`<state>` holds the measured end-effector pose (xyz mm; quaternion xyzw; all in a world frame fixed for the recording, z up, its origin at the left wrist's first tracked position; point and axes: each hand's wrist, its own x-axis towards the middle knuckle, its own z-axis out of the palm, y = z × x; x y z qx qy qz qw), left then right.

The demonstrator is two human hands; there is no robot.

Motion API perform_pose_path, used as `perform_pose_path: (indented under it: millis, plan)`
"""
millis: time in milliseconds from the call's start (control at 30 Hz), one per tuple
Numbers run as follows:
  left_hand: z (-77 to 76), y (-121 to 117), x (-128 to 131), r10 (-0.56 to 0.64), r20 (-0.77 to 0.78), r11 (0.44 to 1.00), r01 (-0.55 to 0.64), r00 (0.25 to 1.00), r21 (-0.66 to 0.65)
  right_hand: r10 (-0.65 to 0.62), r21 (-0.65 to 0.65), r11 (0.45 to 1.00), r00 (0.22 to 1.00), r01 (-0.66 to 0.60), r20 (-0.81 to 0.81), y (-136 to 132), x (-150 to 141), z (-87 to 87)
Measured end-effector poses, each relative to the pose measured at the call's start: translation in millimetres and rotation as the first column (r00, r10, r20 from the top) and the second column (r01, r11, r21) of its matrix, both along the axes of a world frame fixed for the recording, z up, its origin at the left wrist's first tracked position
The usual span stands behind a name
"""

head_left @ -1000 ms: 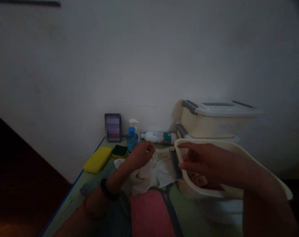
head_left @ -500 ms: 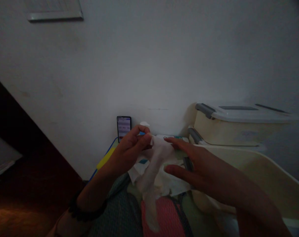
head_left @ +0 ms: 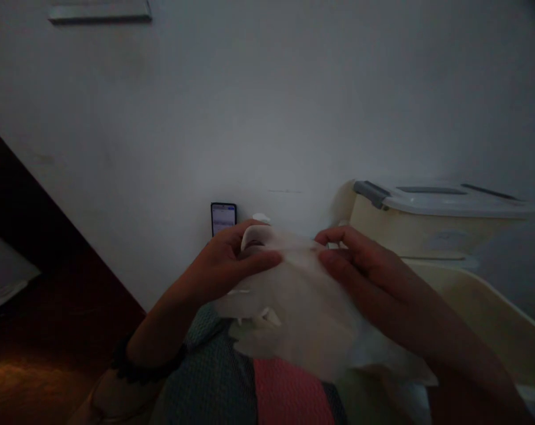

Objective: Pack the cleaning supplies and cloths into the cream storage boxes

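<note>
A thin, soft white sheet (head_left: 309, 301), tissue-like and slightly see-through, hangs spread out between my hands. My left hand (head_left: 232, 260) pinches its upper left part, thumb in front and fingers behind, where the edge curls into a loop. At the upper right edge, my right hand (head_left: 360, 265) grips it between thumb and fingertips. The sheet's lower folds fall over my lap, and its right corner trails below my right hand. Whether it is cloth or paper I cannot tell.
A lit phone (head_left: 223, 218) leans upright against the wall behind my left hand. To the right stand a cream storage box (head_left: 395, 227) with a clear lid and an open cream bin (head_left: 492, 295). A white cap (head_left: 261, 218) shows behind the sheet.
The sheet was bunched and dangling from my left hand, with my right hand open beside it. Now it is spread wide, and my right hand has taken hold of its edge.
</note>
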<state>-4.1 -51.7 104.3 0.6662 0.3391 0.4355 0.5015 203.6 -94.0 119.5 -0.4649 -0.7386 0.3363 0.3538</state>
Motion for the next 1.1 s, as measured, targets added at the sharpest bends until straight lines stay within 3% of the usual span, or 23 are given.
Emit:
perform_pose_path:
  millis: [100,167,267,333,400,500,600,733,900,1000,1100]
  plan:
    - [1.3,0,-2,-0.003,-0.011,1.000,0.003,1.000,-0.006,0.132,-0.102,0.988,0.982,-0.119,0.132,1,4,0.0]
    - [2.0,1,-3,0.031,0.033,0.999,-0.030,0.999,-0.037,0.185,-0.100,0.981,0.948,-0.164,0.258,1,7,0.4]
    - [3.7,2,-7,0.145,0.095,0.989,-0.143,0.985,-0.034,0.065,0.034,0.996,0.929,-0.084,0.365,-2,15,2.1]
    - [4.7,4,-13,0.178,0.114,0.984,-0.175,0.977,-0.036,-0.005,0.069,0.997,0.942,-0.019,0.336,-5,21,3.9]
    - [5.2,7,-22,0.141,0.055,0.990,-0.140,0.988,-0.024,-0.035,0.046,0.999,0.968,0.024,0.250,-7,26,5.8]
    - [5.2,11,-33,0.020,-0.193,0.995,-0.001,0.981,0.101,-0.057,0.023,0.998,0.988,0.054,0.141,-8,26,7.5]
    - [5.5,9,-36,-0.127,-0.392,0.962,0.209,0.911,0.175,0.016,-0.001,1.000,0.992,-0.016,0.126,-7,18,5.7]
    - [4.2,-4,-22,-0.253,-0.493,0.912,0.376,0.832,0.166,0.081,-0.088,0.993,0.993,-0.073,0.085,-4,2,-0.8]
    - [-2.5,-14,3,-0.225,-0.484,0.914,0.355,0.846,0.195,0.045,-0.167,0.985,0.999,-0.050,-0.030,-4,-5,-4.0]
    - [-4.7,-11,6,-0.228,-0.450,0.928,0.333,0.864,0.169,-0.040,-0.080,0.996,0.999,0.040,0.004,-4,2,-1.6]
    - [-6.2,-7,2,-0.332,-0.292,0.932,0.359,0.897,0.043,-0.113,0.041,0.993,0.991,0.111,0.069,-1,13,-0.3]
